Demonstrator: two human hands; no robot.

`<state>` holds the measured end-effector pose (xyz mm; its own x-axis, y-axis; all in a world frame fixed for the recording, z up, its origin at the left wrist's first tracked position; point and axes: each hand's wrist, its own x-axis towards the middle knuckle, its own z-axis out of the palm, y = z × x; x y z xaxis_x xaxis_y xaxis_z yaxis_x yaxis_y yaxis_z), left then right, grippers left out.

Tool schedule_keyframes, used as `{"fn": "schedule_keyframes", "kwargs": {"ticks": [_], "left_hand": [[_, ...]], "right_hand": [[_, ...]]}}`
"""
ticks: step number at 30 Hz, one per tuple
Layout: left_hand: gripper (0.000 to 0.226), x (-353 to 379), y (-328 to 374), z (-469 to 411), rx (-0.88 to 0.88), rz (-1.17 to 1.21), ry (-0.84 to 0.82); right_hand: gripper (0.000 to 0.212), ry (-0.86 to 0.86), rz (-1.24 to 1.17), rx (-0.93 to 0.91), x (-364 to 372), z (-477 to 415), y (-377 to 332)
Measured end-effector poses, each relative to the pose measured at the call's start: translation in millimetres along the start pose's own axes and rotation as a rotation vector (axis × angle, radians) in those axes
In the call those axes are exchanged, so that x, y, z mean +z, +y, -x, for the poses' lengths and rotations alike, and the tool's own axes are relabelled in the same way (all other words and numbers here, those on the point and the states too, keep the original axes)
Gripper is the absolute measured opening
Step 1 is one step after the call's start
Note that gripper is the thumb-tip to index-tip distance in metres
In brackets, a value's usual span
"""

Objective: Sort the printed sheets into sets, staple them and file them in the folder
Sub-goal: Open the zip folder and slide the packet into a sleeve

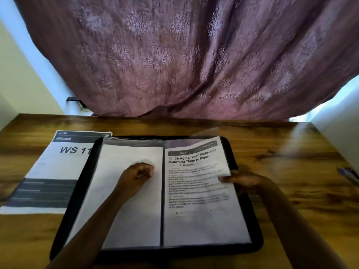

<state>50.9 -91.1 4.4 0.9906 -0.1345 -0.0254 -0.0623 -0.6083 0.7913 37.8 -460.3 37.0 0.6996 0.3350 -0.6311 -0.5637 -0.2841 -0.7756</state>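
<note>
A black display folder (pixel 252 230) lies open on the wooden table. Its left page (pixel 108 200) shows blank white. On the right side is a printed set headed "Charging Small Items and Returning Them to Place" (pixel 196 191), its top right corner raised under a clear sleeve flap (pixel 207 133). My left hand (pixel 138 175) rests on the left page with fingers curled. My right hand (pixel 244 181) pinches the right edge of the printed set. Another set, marked "KITCHEN" and "WS 11" (pixel 52 171), lies left of the folder, partly under it.
The wooden table (pixel 291 162) runs to a purple patterned curtain (pixel 184 65) behind it. A blue pen-like object (pixel 347 174) lies at the table's right edge. Pale walls flank both sides.
</note>
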Motion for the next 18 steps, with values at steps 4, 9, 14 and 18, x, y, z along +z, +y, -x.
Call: {"fn": "schedule_keyframes", "kwargs": {"ticks": [4,9,14,18], "left_hand": [[0.029,-31,6,36,-0.111,0.41,-0.132],[0.055,-76,10,68,-0.264,0.888,-0.116],[0.036,-109,-27,73,-0.418,0.746,0.079],[0.025,-110,-59,73,-0.482,0.247,0.077]], "right_hand": [[0.083,-0.172,-0.447,-0.182,60,2,-14],[0.068,-0.308,-0.091,-0.329,156,-33,-35],[0.028,-0.031,0.396,-0.45,201,-73,-39],[0.021,0.091,0.563,-0.514,209,-88,-36]]}}
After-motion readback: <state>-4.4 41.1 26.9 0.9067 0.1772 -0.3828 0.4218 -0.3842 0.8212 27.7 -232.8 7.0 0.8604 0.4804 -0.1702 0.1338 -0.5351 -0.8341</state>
